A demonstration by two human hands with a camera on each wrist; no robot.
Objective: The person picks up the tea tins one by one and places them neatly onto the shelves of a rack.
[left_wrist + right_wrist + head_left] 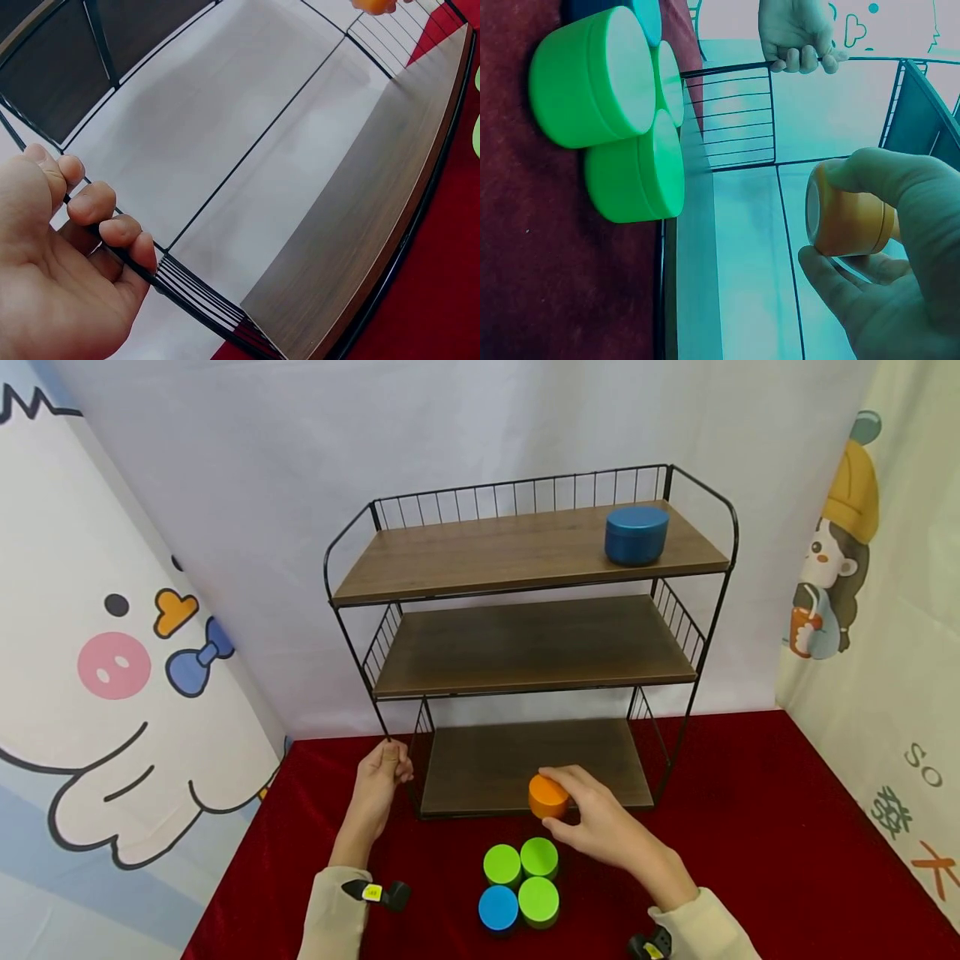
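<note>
My right hand (597, 821) holds a small round orange tin (547, 796) between thumb and fingers, in front of the bottom board of the rack. In the right wrist view the orange tin (847, 214) lies on its side in the grip, its pale base showing. My left hand (381, 781) grips the rack's black left front post, its fingers curled round the wire (124, 259) in the left wrist view. Below the right hand, several green tins (538, 900) and one blue tin (498, 907) stand close together on the red cloth.
The three-tier rack (517, 647) has wooden boards and black wire sides. A larger blue tin (636, 535) stands at the right of its top board. Red cloth (735, 827) covers the table, and printed curtains (862, 693) hang at both sides.
</note>
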